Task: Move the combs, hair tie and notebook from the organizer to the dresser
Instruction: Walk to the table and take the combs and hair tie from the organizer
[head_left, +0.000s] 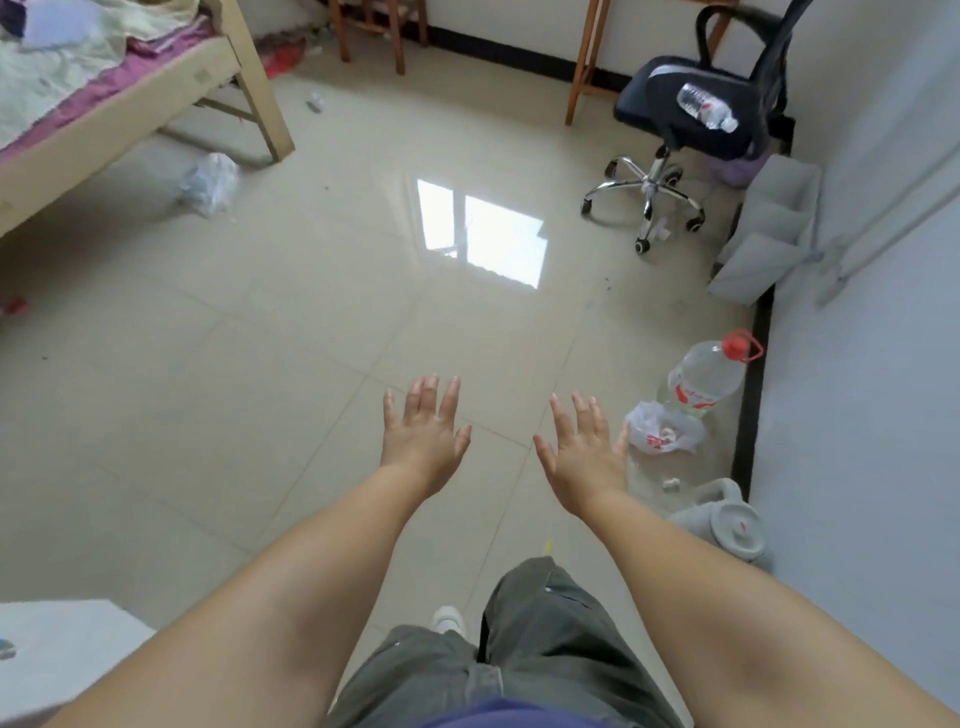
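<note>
My left hand (423, 436) and my right hand (584, 449) are stretched out in front of me over the tiled floor, palms down, fingers spread, holding nothing. A grey fabric organizer with several pockets (769, 228) hangs or leans against the right wall beyond the chair; I cannot see what its pockets hold. A white surface (57, 654) juts in at the bottom left corner, possibly the dresser. No comb, hair tie or notebook shows in the head view.
A black office chair (696, 114) with a water bottle on its seat stands at the back right. A large water jug (706, 376), a plastic bag (662, 428) and a grey kettle (727, 519) sit by the right wall. A bed (119, 104) fills the upper left.
</note>
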